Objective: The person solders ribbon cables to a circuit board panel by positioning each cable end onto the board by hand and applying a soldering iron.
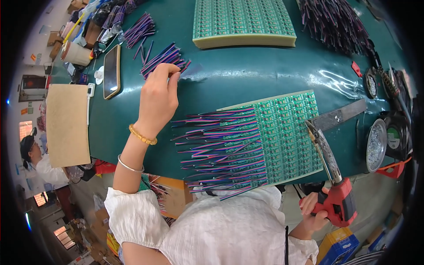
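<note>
My left hand (159, 99) reaches over a small pile of multicoloured wires (164, 57), its fingers pinched together at the pile's right end. A blurred dark streak, apparently a wire, extends right from the fingertips. In my right hand (314, 207) is a red and black soldering gun (342, 201), its long metal front pointing up and left. Its tip meets the right part of a green circuit board panel (289, 137), beside a flat dark metal bar (340, 114). Rows of short wires (221, 150) lie across the panel's left half and overhang its left edge.
A thick stack of green panels (245, 22) stands at the back, with a large wire heap (335, 24) to its right. A phone (112, 71) and a paper cup (76, 54) are at left. A clear dish (376, 145) and solder spool (394, 134) sit at right.
</note>
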`<state>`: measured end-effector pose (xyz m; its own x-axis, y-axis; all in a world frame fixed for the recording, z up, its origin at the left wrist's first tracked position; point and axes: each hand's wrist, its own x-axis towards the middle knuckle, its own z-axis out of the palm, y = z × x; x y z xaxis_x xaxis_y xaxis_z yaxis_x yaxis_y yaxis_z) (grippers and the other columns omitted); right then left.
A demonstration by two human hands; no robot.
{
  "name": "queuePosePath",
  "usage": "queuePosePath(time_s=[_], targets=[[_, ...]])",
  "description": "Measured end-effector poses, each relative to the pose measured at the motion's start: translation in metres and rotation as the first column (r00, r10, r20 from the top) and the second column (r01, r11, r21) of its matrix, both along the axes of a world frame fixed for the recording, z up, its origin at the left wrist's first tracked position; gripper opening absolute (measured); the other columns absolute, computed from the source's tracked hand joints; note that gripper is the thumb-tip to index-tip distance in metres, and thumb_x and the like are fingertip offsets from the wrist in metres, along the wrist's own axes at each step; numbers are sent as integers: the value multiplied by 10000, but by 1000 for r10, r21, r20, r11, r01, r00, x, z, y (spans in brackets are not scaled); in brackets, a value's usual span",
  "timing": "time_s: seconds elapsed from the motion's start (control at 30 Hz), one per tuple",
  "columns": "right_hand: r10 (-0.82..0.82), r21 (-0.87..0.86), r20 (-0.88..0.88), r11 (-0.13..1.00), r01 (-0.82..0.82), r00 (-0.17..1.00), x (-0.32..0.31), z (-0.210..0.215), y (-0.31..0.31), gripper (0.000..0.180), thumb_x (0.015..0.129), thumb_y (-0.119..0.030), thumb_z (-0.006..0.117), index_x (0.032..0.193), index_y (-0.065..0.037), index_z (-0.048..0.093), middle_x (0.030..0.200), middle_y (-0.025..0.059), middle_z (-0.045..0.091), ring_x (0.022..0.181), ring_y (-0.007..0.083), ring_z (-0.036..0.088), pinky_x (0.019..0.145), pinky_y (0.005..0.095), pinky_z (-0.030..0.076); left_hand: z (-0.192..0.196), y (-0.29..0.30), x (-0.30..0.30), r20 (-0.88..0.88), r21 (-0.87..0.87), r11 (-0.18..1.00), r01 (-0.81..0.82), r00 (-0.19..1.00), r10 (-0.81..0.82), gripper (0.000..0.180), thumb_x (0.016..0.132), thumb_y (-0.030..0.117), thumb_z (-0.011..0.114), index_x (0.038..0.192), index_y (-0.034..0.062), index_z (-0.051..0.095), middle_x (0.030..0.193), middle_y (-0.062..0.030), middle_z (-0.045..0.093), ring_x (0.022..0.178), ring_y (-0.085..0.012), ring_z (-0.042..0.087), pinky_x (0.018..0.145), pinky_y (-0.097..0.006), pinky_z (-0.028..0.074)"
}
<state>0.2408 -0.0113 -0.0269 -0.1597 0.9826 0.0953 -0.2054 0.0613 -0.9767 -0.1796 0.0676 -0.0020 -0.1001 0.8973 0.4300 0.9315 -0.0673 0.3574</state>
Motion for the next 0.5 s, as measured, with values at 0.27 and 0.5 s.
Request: queuePosePath(time_s=[0.27, 0.5], targets=[[23, -30, 20, 999, -22, 1000, -3, 5, 6, 759, 917, -543, 591, 1330, 64, 396, 554, 9, 490, 440, 130, 467, 458, 275, 400, 13, 7, 33, 156, -115, 992, 44, 987, -26, 118, 910, -31, 558, 1018, -13, 602, 909, -138, 587, 669, -227, 570, 631, -332, 471], [-45, -89, 33, 995, 48, 998, -5, 7, 7, 799, 874, -596, 615, 1318, 45, 438, 507, -6, 474, 414, 122, 455, 451, 268, 390, 33, 13, 84, 308, -225, 963, 151, 948, -77, 62, 839, 57, 684, 850, 24, 634, 837, -89, 594, 620, -250, 566, 566, -348, 469]])
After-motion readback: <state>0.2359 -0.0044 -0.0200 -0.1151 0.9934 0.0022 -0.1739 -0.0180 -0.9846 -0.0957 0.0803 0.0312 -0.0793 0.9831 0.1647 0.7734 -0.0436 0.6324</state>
